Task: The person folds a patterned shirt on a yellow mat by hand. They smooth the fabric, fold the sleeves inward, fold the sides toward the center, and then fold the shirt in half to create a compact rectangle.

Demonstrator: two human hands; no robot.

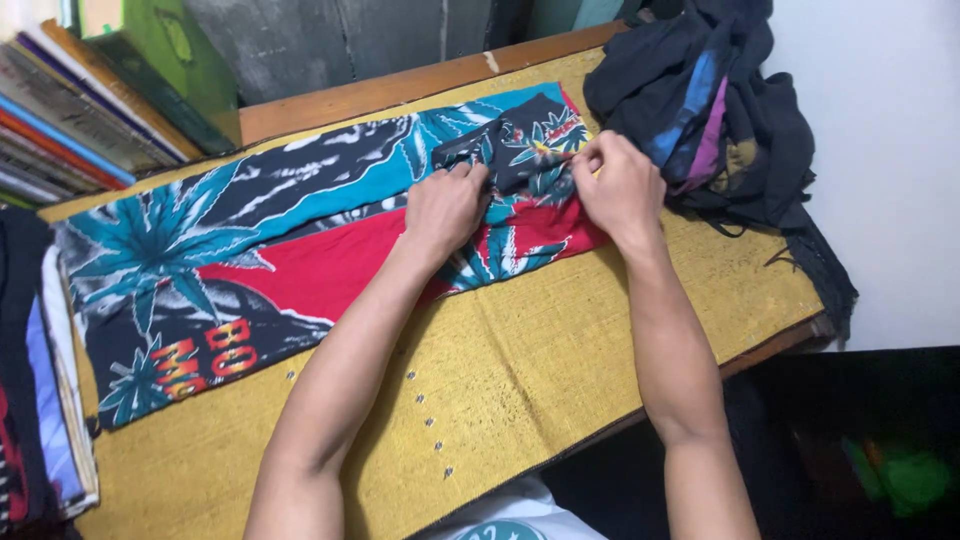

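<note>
A long garment printed with teal leaves on black, with a red panel, lies folded lengthwise across a table covered in yellow woven cloth. My left hand presses down on the garment near its right end. My right hand pinches the folded-over dark corner of the fabric at that same end. Both hands grip the cloth, a hand's width apart.
A heap of dark clothes sits at the table's far right corner. Books lean at the far left. Folded clothes are stacked at the left edge. A white wall stands on the right.
</note>
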